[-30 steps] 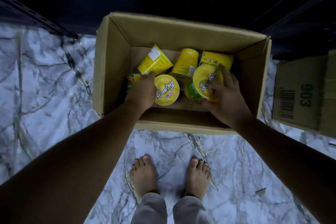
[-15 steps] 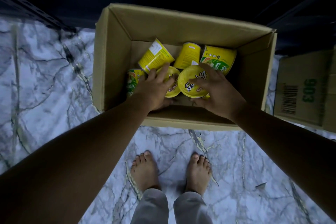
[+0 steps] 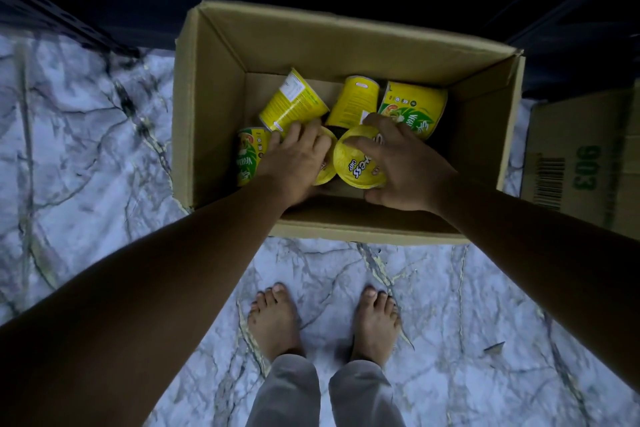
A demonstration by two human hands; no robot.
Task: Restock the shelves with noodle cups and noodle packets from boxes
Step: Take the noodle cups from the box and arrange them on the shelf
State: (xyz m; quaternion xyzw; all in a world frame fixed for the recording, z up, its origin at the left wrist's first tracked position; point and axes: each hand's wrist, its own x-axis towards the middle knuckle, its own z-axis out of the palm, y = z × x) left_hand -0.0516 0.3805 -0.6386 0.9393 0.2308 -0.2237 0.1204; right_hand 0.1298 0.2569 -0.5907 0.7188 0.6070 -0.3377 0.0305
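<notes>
An open cardboard box (image 3: 207, 107) stands on the marble floor and holds several yellow noodle cups. My left hand (image 3: 298, 159) lies over one upright cup (image 3: 327, 163), its fingers curled round the lid's rim. My right hand (image 3: 405, 166) grips a second upright cup (image 3: 356, 163) from above, thumb at the near side and fingers over the lid. Further back three cups lie on their sides: one at the left (image 3: 294, 104), one in the middle (image 3: 353, 100), one at the right (image 3: 412, 107). Another cup (image 3: 247, 152) lies beside my left wrist.
A second cardboard box (image 3: 585, 163) marked 903 stands at the right edge. A dark shelf rail (image 3: 62, 24) crosses the upper left, and dark shelving fills the top. My bare feet (image 3: 322, 322) stand on the marble floor just in front of the box.
Both hands have sunk deeper into the box and closed over the two upright cups. The right-hand cup, tilted and raised before, now stands lid-up near the box's bottom.
</notes>
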